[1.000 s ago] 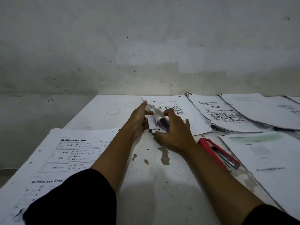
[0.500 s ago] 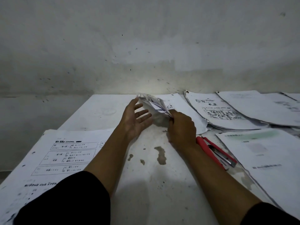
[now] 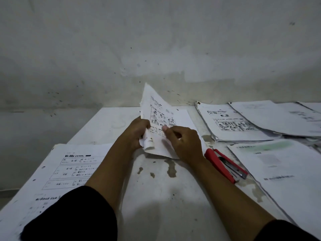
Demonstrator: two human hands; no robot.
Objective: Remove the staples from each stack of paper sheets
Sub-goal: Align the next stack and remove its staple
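1. The left hand has its fingers curled around the left edge of a paper stack. It grips the pages where they are bent and rolled up.
2. The right hand pinches the same paper stack from the right side. Its thumb lies on the printed top page.
3. The paper stack is lifted up at the far end, so its top corner points up in front of the wall. Its near edge is low, close to the table. The top page has small cartoon pictures and lines of writing on it.
4. Both arms reach forward from black sleeves at the bottom of the view.
5. A red stapler lies on the table just beside the right wrist. It is tilted, and its metal part faces up.
6. The table is white with some dark stains near the hands.
7. A big printed sheet with boxes on it lies on the left side of the table.
8. On the right, a page with a green band lies near the stapler.
9. Farther back on the right, more paper stacks lie flat and overlap each other.
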